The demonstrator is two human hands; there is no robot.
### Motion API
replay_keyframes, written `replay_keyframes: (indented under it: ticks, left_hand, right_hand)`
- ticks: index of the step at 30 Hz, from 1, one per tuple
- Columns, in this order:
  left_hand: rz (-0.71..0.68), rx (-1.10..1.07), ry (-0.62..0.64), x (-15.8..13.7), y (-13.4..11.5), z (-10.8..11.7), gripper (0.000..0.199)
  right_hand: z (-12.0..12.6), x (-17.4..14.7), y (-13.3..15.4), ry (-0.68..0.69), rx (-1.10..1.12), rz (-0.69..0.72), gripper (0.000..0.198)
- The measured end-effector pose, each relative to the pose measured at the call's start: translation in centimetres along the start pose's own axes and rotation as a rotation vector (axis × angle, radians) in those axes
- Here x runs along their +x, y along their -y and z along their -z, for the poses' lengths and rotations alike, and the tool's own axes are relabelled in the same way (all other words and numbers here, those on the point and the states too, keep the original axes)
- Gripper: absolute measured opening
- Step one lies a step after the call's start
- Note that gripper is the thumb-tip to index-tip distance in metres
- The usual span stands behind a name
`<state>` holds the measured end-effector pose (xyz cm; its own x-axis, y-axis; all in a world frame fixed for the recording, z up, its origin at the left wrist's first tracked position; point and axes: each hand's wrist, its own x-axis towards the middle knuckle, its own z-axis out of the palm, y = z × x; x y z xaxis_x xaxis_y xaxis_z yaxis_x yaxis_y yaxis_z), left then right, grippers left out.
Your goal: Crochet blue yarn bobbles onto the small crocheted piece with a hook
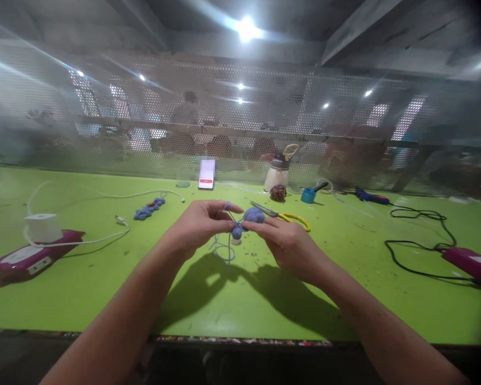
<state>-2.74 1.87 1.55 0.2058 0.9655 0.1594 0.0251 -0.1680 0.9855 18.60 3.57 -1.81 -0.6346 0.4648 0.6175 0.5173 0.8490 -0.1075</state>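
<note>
You've got that knobbly blue-purple yarn piece point(237, 232) pinched in the fingertips of your left hand point(198, 227) and right hand point(291, 243) over the smooth green table point(260, 321), roundish yarn ball point(254, 215) right beside it, but your right thumb's hidden and everything behind the perforated screen point(264, 113) is blurry.

Phone point(206, 174) left of bottle point(276, 177), scissors point(278, 215) behind yarn point(254, 215).

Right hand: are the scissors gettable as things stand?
Likely yes: the yellow-handled scissors lie just beyond the right hand, mostly uncovered, though that hand seems busy at the blue yarn piece.
</note>
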Motion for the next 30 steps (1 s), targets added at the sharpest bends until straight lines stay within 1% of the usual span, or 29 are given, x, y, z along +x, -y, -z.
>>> replay_keyframes:
  ticks: [2, 4, 7, 9, 13, 15, 18, 21, 23, 24, 27, 28, 30]
  left_hand:
    - [-0.001, -0.015, -0.001, 0.1, 0.0, 0.2, 0.020]
    - [-0.007, -0.026, 0.005, 0.1, 0.0, 0.3, 0.014]
    - [-0.040, -0.029, 0.033, 0.2, 0.0, 0.6, 0.010]
    - [-0.053, -0.024, 0.052, 0.2, 0.1, 0.9, 0.009]
    - [-0.028, -0.048, 0.086, 0.3, 0.4, 1.2, 0.018]
    - [-0.024, -0.067, 0.095, 0.3, 0.5, 1.2, 0.018]
    - [-0.032, -0.084, 0.102, 0.4, 0.6, 0.9, 0.013]
    - [-0.024, -0.105, 0.110, 0.4, 0.8, 0.5, 0.016]
    - [-0.032, -0.121, 0.122, 0.3, 0.9, 0.3, 0.023]
    - [-0.043, -0.128, 0.132, 0.3, 0.9, 0.2, 0.032]
    - [-0.082, -0.123, 0.138, 0.1, 0.6, -0.2, 0.069]
    - [-0.090, -0.108, 0.131, 0.0, 0.5, -0.4, 0.076]
    - [-0.098, -0.076, 0.111, -0.2, 0.3, -0.6, 0.080]
  right_hand:
    - [0.4, 0.1, 0.2, 0.012, 0.061, -0.008, 0.039]
    - [0.7, 0.2, 0.4, 0.017, 0.173, -0.019, 0.038]
    - [1.2, 0.4, 0.8, 0.045, 0.299, -0.093, 0.036]
    - [1.4, 0.4, 1.0, 0.067, 0.339, -0.138, 0.036]
    - [1.7, 0.5, 1.1, 0.062, 0.392, -0.131, 0.036]
    - [1.7, 0.4, 1.1, 0.074, 0.431, -0.151, 0.035]
    - [1.6, 0.3, 1.0, 0.117, 0.556, -0.212, 0.035]
    - [1.3, 0.2, 0.8, 0.107, 0.701, -0.268, 0.035]
    - [1.1, 0.2, 0.7, 0.065, 0.764, -0.314, 0.034]
    - [0.9, 0.2, 0.7, 0.043, 0.789, -0.337, 0.033]
    - [0.6, 0.2, 0.6, -0.010, 0.872, -0.411, 0.031]
    - [0.5, 0.3, 0.6, -0.020, 0.909, -0.438, 0.031]
    - [0.4, 0.4, 0.7, -0.028, 0.987, -0.489, 0.031]
